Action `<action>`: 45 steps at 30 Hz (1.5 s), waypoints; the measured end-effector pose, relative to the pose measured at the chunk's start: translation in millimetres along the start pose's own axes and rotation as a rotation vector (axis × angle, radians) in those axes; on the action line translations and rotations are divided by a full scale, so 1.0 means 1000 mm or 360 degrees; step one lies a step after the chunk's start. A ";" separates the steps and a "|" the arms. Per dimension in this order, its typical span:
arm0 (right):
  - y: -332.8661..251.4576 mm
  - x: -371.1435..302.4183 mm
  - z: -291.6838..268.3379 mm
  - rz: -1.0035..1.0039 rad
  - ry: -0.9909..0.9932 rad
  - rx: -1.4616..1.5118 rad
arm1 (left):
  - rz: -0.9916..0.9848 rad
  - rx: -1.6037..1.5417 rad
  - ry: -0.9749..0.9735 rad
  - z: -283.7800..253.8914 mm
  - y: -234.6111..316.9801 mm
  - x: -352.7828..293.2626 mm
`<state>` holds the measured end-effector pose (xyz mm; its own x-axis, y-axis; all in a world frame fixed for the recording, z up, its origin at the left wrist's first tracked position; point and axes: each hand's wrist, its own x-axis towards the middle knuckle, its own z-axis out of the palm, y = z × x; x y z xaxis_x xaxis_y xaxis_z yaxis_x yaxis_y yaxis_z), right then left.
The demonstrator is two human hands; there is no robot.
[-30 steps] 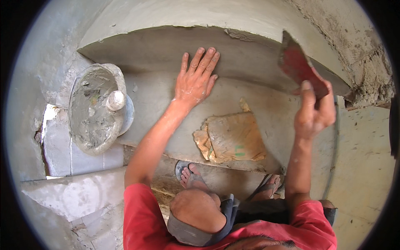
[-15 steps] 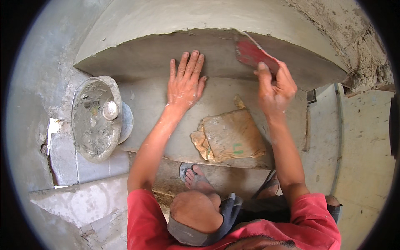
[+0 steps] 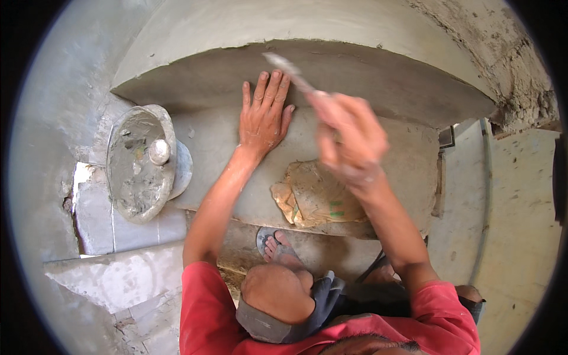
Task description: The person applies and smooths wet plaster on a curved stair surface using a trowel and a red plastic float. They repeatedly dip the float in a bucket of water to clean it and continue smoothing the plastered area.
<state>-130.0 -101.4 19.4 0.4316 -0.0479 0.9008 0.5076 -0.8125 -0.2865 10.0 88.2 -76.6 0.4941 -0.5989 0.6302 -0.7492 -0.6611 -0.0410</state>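
Observation:
My left hand (image 3: 262, 118) lies flat on the grey cement ledge, fingers stretched out and their tips near the base of the dark, damp strip of wall (image 3: 222, 74). My right hand (image 3: 353, 139), blurred by motion, grips a thin flat scraper (image 3: 290, 68). The scraper is turned nearly edge-on, its tip pointing up and left in front of the dark strip, just beyond my left fingertips. Below the right hand, a folded brown paper bag (image 3: 322, 198) with green marks lies on the ledge, partly covered by my forearm.
A round basin (image 3: 127, 204) of wet grey mortar stands at the left, with the rounded pale end of a tool (image 3: 159, 152) showing in it. Pale plaster (image 3: 284, 23) curves above the dark strip. Rough masonry (image 3: 523, 77) is at upper right. My sandalled foot (image 3: 278, 245) is below the ledge.
My right hand has swept left with the scraper, which has turned from showing its red face to nearly edge-on. The left hand has stayed in place.

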 end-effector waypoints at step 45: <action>-0.015 0.011 -0.023 0.0485 -0.0079 -0.0040 | -0.0339 0.0065 0.0192 -0.023 -0.052 -0.006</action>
<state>-150.0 -103.3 41.1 0.5973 -0.2636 0.7575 0.3312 -0.7791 -0.5323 35.8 136.9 -60.8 0.5807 -0.3876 0.7159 -0.6143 -0.7857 0.0730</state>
